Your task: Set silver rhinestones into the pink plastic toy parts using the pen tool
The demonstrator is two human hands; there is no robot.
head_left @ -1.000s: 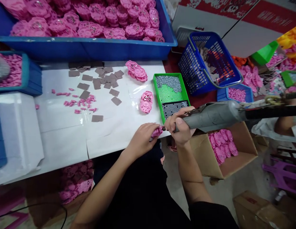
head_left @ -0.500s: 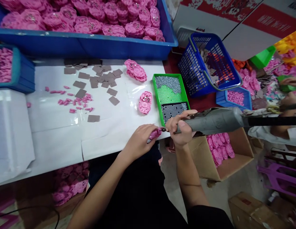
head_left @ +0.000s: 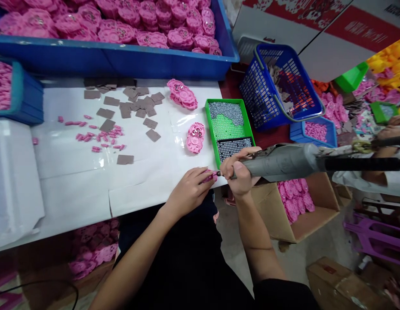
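At the table's front edge my left hand (head_left: 191,190) is closed around a pink plastic part (head_left: 210,175), mostly covered by the fingers. My right hand (head_left: 239,170) grips a grey electric screwdriver (head_left: 280,162), held nearly level, its tip pointing left and meeting the pink part. Just beyond my hands lies a green tray (head_left: 214,144) with small metal screws and a black perforated plate (head_left: 234,147). Another pink part (head_left: 195,137) lies face up on the white table (head_left: 145,172), and a small stack of pink parts (head_left: 182,94) sits farther back.
Grey flat plates (head_left: 125,159) and small pink pegs (head_left: 100,137) are scattered at left. A blue bin (head_left: 116,60) of pink parts spans the back. To the right are a blue basket (head_left: 261,94) and a cardboard box (head_left: 274,211). Another person's hand (head_left: 392,132) shows far right.
My left hand has turned the pink part slightly, so less of it shows. The screwdriver tip stays against it. The whole view has shifted a little.
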